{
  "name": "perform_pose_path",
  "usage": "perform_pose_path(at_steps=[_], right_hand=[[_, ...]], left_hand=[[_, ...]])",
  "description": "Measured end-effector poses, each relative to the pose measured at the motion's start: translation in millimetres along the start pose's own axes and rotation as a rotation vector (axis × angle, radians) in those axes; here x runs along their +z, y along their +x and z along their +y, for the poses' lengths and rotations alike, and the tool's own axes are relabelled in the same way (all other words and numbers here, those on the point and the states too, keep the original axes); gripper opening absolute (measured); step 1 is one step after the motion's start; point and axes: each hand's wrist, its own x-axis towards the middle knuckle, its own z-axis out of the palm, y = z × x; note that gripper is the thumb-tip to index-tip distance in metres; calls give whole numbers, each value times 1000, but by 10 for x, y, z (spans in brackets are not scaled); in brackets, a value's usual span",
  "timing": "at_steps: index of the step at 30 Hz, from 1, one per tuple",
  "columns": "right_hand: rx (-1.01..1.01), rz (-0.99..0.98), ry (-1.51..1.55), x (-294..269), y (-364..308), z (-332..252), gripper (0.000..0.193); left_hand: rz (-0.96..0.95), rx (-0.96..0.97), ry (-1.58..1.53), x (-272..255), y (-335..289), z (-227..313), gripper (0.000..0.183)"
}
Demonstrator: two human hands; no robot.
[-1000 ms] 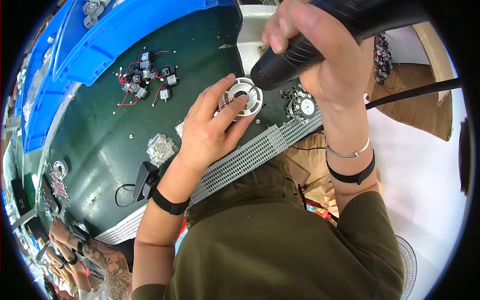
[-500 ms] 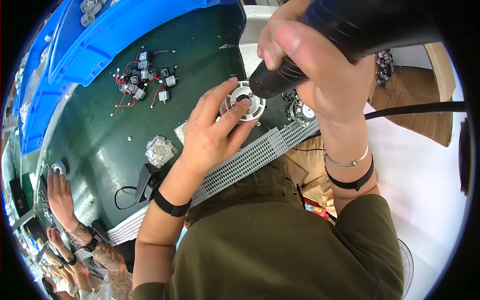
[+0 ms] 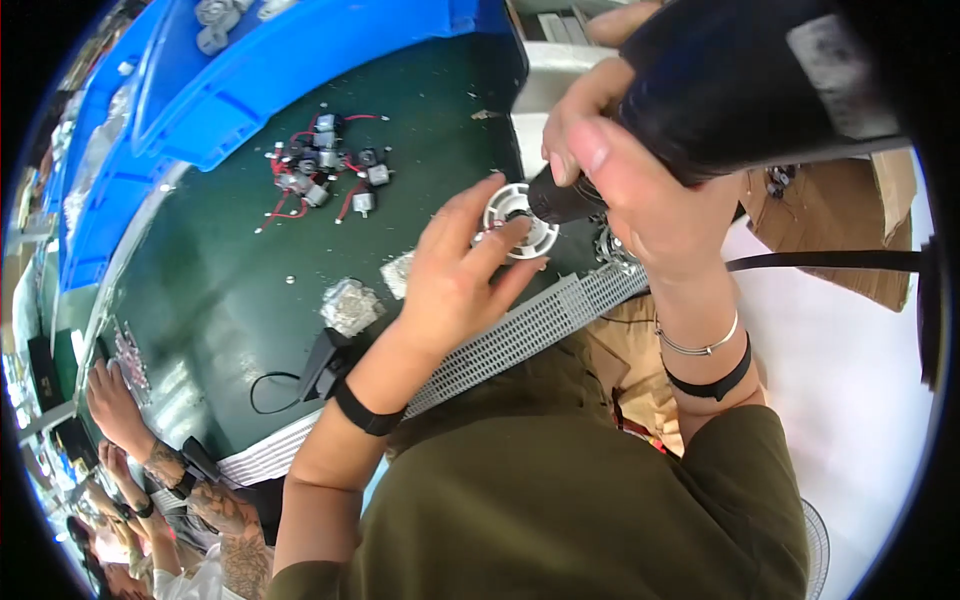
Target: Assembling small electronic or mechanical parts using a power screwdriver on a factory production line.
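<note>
L hand: fingers are curved round a white round part on the green table, holding its rim, one tip near the centre, prob. so it does not turn. R hand: fingers are wrapped on a black tool, nose down at the part's R side; exact contact I cannot tell. Beyond lie small motors w/ red wires, prob. kept within reach, then a blue bin.

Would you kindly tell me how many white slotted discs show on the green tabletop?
1: the white slotted disc held by the left hand, beneath the black power screwdriver; others may be hidden.
</note>
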Motion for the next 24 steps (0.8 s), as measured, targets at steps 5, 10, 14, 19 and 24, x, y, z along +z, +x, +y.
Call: perform_pose_path(at_steps=[5, 10, 14, 19, 24], right_hand=[[-97, 11, 229, -10, 221, -57, 19], [140, 395, -136, 328, 385, -410, 34], [-509, 421, -576, 384, 92, 18, 40], [174, -547, -842, 860, -285, 367, 42], [299, -569, -1201, 1202, -431, 980, 37]], left_hand=[[136, -46, -89, -153, 43, -2, 38], [271, -366, 344, -1372, -350, -706, 49], [101, -442, 758, -2397, -837, -1481, 53], [242, -592, 1073, -2819, -517, -1310, 57], [286, -134, 758, -2302, 620, -786, 42]])
